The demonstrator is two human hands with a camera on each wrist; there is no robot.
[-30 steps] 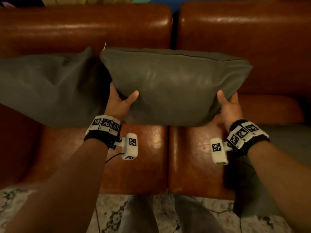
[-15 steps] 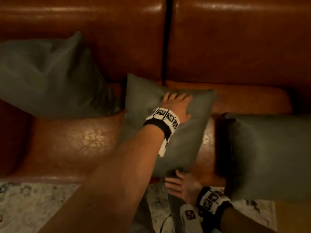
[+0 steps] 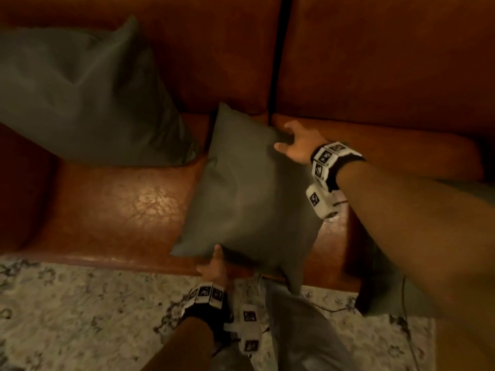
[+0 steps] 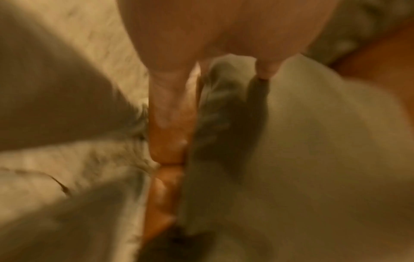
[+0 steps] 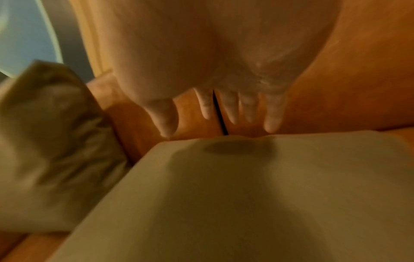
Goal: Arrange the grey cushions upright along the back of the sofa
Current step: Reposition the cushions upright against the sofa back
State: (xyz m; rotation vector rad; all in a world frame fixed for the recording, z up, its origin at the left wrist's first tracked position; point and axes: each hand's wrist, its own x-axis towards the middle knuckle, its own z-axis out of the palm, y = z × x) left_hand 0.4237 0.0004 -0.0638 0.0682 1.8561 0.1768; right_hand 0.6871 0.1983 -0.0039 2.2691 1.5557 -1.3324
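Note:
A grey cushion (image 3: pixel 249 194) lies tilted on the brown leather sofa seat (image 3: pixel 120 210), its far corner near the backrest. My left hand (image 3: pixel 214 261) holds its near edge, thumb on top and fingers hidden beneath. My right hand (image 3: pixel 288 137) hovers at the cushion's far right corner with fingers spread; in the right wrist view the fingers (image 5: pixel 230 113) are straight above the cushion's (image 5: pixel 246 195) edge. A larger grey cushion (image 3: pixel 80 89) leans upright against the backrest at the left. A third grey cushion (image 3: pixel 385 287) lies at the right, mostly hidden by my right arm.
The sofa backrest (image 3: pixel 375 62) is in two sections with a dark gap (image 3: pixel 276 62) between them. A pale patterned rug (image 3: pixel 80 317) covers the floor in front. My grey trouser leg (image 3: pixel 300 330) stands against the seat's front edge.
A second ago both hands held a cushion up against the backrest. Half a second ago my left hand lay flat on the middle cushion; now it holds the near edge and my right reaches the far corner.

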